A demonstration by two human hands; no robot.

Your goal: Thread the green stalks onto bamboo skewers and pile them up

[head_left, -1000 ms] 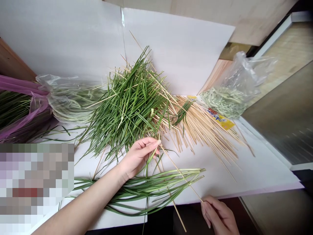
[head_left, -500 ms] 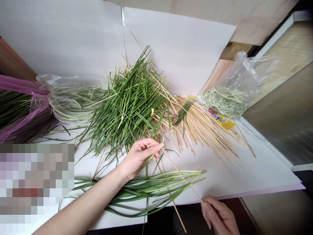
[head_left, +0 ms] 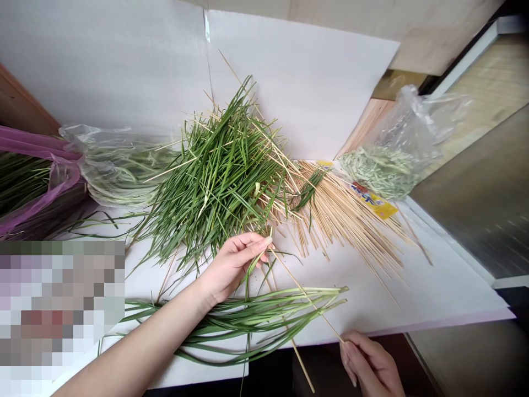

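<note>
My left hand (head_left: 237, 262) is closed in a pinch, thumb against fingers, on a garlic chive beside the upper end of a thin bamboo skewer (head_left: 303, 292). Whether the skewer goes through the chive I cannot tell. Down at the right, my right hand (head_left: 370, 361) grips the skewer's lower end between thumb and fingers. Below the left hand lies a loose bunch of long garlic chives (head_left: 285, 322), its pale ends pointing right. A second skewer (head_left: 303, 364) sticks out past the table's front edge. Behind the left hand rises a pile of chives mixed with skewers (head_left: 223, 176).
Many bare skewers (head_left: 351, 215) fan out to the right, near a yellow packet (head_left: 380, 207). Clear bags of greens stand at left (head_left: 124, 171) and right (head_left: 384, 165). A purple bag (head_left: 37, 215) is far left. White panels (head_left: 297, 82) back the white table (head_left: 438, 286).
My left hand has shifted very slightly left and up, with the chive and skewer tip. The right hand has stayed nearly still.
</note>
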